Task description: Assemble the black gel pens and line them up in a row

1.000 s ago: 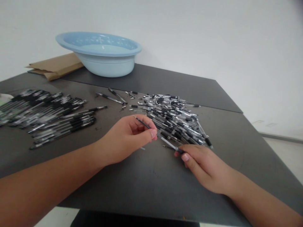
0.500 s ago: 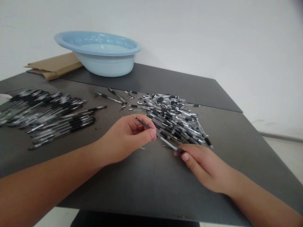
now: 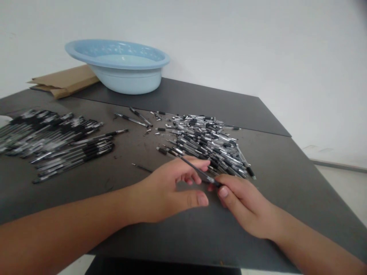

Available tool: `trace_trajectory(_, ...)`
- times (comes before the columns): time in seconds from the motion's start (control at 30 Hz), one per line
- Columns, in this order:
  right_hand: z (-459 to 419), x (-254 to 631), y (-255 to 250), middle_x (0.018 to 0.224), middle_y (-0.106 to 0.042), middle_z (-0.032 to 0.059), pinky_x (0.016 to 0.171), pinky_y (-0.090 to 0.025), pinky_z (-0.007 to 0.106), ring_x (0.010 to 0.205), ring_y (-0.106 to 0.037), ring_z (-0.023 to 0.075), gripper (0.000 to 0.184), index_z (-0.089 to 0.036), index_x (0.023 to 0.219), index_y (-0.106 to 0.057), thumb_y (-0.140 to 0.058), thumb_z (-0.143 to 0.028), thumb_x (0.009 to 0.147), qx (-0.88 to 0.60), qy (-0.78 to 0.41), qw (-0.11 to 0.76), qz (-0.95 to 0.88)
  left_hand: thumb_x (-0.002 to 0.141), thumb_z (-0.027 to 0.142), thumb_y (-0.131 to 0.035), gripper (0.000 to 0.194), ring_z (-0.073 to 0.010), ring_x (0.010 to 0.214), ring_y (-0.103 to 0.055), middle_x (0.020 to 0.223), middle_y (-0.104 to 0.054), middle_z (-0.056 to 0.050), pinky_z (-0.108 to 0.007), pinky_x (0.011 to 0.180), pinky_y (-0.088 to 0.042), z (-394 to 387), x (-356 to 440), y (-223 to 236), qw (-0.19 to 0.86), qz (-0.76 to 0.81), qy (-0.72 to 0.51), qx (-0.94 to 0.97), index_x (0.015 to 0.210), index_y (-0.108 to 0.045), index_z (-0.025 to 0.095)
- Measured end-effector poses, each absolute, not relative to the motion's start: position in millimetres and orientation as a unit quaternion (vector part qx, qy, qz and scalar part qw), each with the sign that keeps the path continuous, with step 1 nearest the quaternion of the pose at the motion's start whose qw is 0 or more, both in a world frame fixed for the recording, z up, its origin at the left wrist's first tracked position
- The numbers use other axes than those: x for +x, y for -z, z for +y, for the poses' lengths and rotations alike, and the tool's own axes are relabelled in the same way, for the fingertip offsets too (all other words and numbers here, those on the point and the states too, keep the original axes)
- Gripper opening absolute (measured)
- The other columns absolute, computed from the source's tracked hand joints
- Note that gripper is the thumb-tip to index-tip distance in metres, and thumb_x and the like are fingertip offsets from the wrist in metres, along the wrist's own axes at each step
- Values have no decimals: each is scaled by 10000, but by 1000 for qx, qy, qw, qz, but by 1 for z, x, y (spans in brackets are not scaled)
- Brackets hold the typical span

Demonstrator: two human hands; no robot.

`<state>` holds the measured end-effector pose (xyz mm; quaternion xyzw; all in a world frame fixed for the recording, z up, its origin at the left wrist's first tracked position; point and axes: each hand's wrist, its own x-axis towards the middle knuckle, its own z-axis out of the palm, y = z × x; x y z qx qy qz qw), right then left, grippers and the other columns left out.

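My right hand [image 3: 246, 204] pinches a slim pen [image 3: 199, 170] near its dark grip end, and the pen points up and left. My left hand [image 3: 169, 191] is open, thumb and fingers apart, just left of that pen. Its forefinger runs close along the pen; whether they touch I cannot tell. A thin dark pen refill [image 3: 141, 167] lies on the table, its right end hidden behind my left hand. Beyond both hands spreads a heap of loose pen parts [image 3: 209, 139], clear barrels with black grips.
Rows of pens [image 3: 71, 152] lie at the left on the dark table [image 3: 177, 240]. Two pens [image 3: 133, 119] rest apart beside small bits. A light blue basin [image 3: 132, 80] stands at the back by a brown paper bag [image 3: 65, 80], against a white wall.
My left hand has let go of the thin refill, which now lies on the table, and has opened and moved right and down toward the right hand. My right hand has barely moved.
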<state>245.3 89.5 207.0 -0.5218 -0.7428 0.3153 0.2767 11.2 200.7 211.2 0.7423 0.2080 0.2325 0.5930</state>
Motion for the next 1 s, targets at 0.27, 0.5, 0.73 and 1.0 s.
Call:
trace_trajectory(0.27, 81, 224, -204, 801, -626, 14, 677, -503, 289, 714, -603, 163, 283, -225, 1044, -615, -397, -381, 1132, -463, -347, 344, -739, 976, 344, -709, 372, -241, 1312, -625, 1373, -676, -115, -401, 1161, -472, 184, 20, -199, 515, 123, -289, 798, 1337, -707, 254)
trace_trajectory(0.5, 89, 221, -195, 1027, -736, 69, 855, -573, 321, 948, -703, 188, 244, -207, 1170, -634, -468, -374, 1109, -411, -385, 346, -750, 1007, 229, -670, 173, -196, 1186, -706, 1253, -752, -71, -346, 1054, -552, 184, 15, -207, 535, 69, -321, 778, 1156, -756, 251)
trace_trajectory(0.73, 88, 239, -189, 1301, -680, 117, 981, -589, 415, 1169, -680, 254, 352, -280, 1422, -541, -545, -360, 1080, -470, -286, 435, -712, 1033, 194, -592, 140, -234, 1161, -678, 1044, -754, -70, -424, 1056, -521, 198, 3, -206, 485, 39, -390, 782, 1139, -677, 228)
trace_trajectory(1.0, 132, 282, -204, 1147, -724, 115, 960, -568, 445, 1073, -690, 280, 202, -228, 1208, -677, -565, -247, 1041, -606, 41, 300, -735, 1046, 209, -527, 134, -145, 870, -613, 923, -673, -14, -273, 802, -475, 213, -2, -209, 375, 85, -310, 870, 1081, -655, 195)
